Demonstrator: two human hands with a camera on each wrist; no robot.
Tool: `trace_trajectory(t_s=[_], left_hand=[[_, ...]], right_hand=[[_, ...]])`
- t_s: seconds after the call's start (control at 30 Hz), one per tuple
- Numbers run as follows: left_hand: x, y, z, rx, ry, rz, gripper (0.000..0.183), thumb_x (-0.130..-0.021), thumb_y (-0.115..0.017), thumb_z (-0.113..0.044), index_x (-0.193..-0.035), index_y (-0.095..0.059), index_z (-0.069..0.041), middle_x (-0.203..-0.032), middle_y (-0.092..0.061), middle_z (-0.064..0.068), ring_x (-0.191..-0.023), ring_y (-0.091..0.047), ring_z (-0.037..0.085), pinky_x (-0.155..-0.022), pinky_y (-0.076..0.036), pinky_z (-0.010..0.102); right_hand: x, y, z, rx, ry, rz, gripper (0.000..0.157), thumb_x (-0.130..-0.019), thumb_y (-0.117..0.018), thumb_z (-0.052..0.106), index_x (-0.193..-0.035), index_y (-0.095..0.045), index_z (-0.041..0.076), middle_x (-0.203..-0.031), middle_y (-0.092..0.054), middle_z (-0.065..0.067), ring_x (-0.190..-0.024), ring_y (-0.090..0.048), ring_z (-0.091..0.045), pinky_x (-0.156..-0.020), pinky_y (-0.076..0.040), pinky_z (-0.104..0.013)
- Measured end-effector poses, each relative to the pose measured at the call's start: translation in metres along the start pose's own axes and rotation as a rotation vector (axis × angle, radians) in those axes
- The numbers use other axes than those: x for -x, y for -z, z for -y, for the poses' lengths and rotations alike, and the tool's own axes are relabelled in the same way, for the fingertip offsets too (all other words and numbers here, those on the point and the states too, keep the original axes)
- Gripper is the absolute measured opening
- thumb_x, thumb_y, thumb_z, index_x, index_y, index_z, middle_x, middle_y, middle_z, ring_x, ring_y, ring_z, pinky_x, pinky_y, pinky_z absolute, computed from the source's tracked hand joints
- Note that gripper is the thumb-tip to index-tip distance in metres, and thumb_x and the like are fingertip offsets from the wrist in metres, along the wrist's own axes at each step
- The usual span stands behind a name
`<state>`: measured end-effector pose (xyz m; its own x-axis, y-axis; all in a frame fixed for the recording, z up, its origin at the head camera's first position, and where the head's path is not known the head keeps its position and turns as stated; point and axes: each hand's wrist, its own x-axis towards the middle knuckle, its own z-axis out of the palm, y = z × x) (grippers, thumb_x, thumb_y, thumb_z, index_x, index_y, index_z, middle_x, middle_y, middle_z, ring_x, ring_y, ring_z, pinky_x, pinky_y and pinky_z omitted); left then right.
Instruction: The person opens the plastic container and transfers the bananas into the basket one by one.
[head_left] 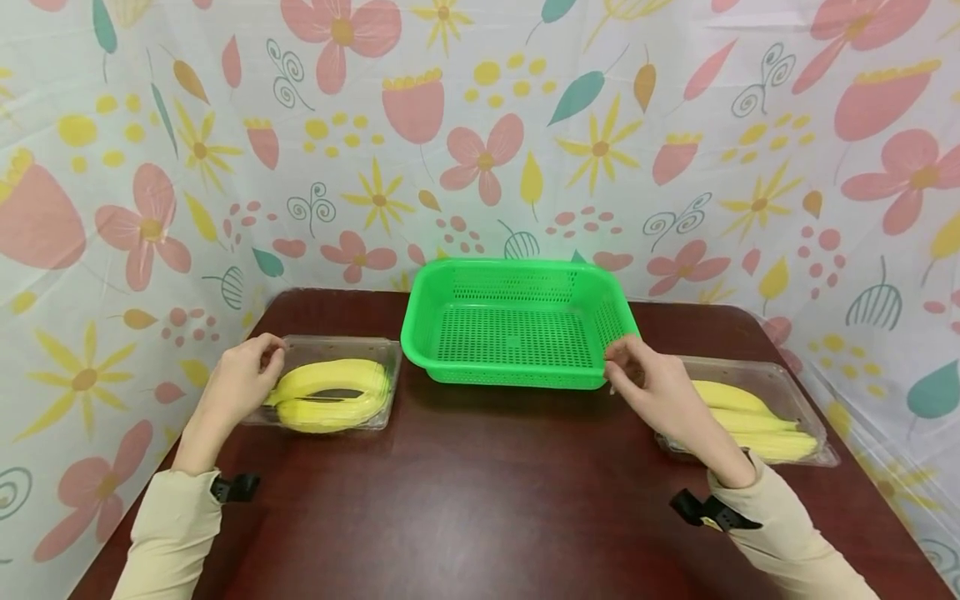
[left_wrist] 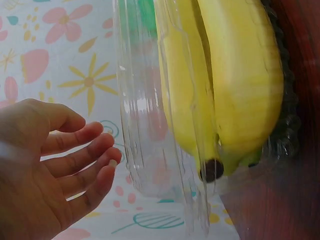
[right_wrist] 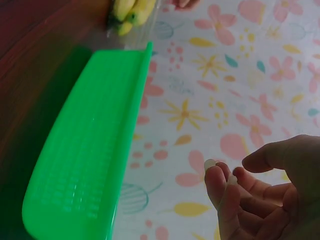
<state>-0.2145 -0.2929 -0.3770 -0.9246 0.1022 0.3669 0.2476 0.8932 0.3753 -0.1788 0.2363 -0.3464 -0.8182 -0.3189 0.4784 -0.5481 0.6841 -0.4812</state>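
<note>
On the table's left, a clear plastic clamshell box (head_left: 337,344) holds yellow bananas (head_left: 330,414). My left hand (head_left: 243,379) hovers at this box's left back corner, fingers loosely bent and holding nothing. In the left wrist view the left fingertips (left_wrist: 111,165) stop just short of the clear plastic wall (left_wrist: 142,120). A green perforated basket (head_left: 517,377) stands at the back centre. Close by its front right corner is my right hand (head_left: 663,392), loosely curled around nothing. Partly behind that hand sits a second clear box (head_left: 798,392) with bananas (head_left: 738,408).
A dark red-brown table (head_left: 465,500) lies under everything, its surface shiny. Behind and along both sides hangs a flower-printed sheet (head_left: 480,100), close to the table's back edge. Black straps (head_left: 716,511) circle both wrists over beige sleeves (head_left: 795,529).
</note>
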Motion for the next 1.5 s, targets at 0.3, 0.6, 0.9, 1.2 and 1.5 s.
trace_trajectory(t_s=[0.3, 0.6, 0.9, 1.2, 1.5], left_hand=[[0.01, 0.005, 0.011, 0.007, 0.044, 0.055, 0.02, -0.098, -0.05, -0.012, -0.106, -0.063, 0.002, -0.081, -0.062, 0.013, -0.066, -0.052, 0.02, -0.058, -0.04, 0.032], [0.011, 0.007, 0.015, -0.01, 0.068, 0.091, 0.021, -0.098, -0.05, -0.013, -0.107, -0.062, 0.002, -0.076, -0.06, 0.011, -0.062, -0.049, 0.018, -0.056, -0.038, 0.031], [0.019, 0.011, 0.02, -0.01, 0.09, 0.07, 0.023, -0.099, -0.05, -0.014, -0.109, -0.062, 0.003, -0.084, -0.064, 0.016, -0.063, -0.052, 0.019, -0.056, -0.04, 0.032], [0.022, 0.014, 0.024, -0.029, 0.108, 0.092, 0.025, -0.097, -0.048, -0.008, -0.112, -0.06, 0.007, -0.093, -0.066, 0.024, -0.063, -0.054, 0.022, -0.055, -0.042, 0.033], [0.029, 0.013, 0.031, -0.049, 0.143, 0.147, 0.028, -0.095, -0.046, -0.006, -0.116, -0.06, 0.008, -0.08, -0.062, 0.016, -0.052, -0.042, 0.016, -0.05, -0.034, 0.03]], right_hand=[[-0.006, -0.02, 0.011, -0.011, 0.014, 0.101, 0.016, -0.094, -0.059, 0.005, -0.107, -0.066, 0.011, -0.077, -0.066, 0.006, -0.061, -0.056, -0.001, -0.058, -0.049, -0.022], [-0.013, -0.033, 0.02, 0.004, -0.001, 0.198, 0.017, -0.095, -0.06, 0.012, -0.11, -0.067, 0.011, -0.086, -0.068, 0.007, -0.071, -0.063, -0.003, -0.062, -0.052, -0.021], [-0.017, -0.049, 0.027, -0.055, 0.026, 0.284, 0.017, -0.095, -0.059, 0.009, -0.111, -0.065, 0.007, -0.096, -0.07, 0.002, -0.085, -0.069, -0.014, -0.07, -0.055, -0.023], [-0.021, -0.064, 0.032, -0.075, 0.08, 0.337, 0.018, -0.095, -0.058, 0.011, -0.112, -0.065, 0.01, -0.099, -0.071, -0.001, -0.087, -0.07, -0.012, -0.074, -0.056, -0.028], [-0.025, -0.081, 0.038, -0.082, 0.092, 0.391, 0.017, -0.095, -0.057, 0.01, -0.11, -0.065, 0.009, -0.096, -0.072, -0.001, -0.085, -0.069, -0.01, -0.074, -0.056, -0.03]])
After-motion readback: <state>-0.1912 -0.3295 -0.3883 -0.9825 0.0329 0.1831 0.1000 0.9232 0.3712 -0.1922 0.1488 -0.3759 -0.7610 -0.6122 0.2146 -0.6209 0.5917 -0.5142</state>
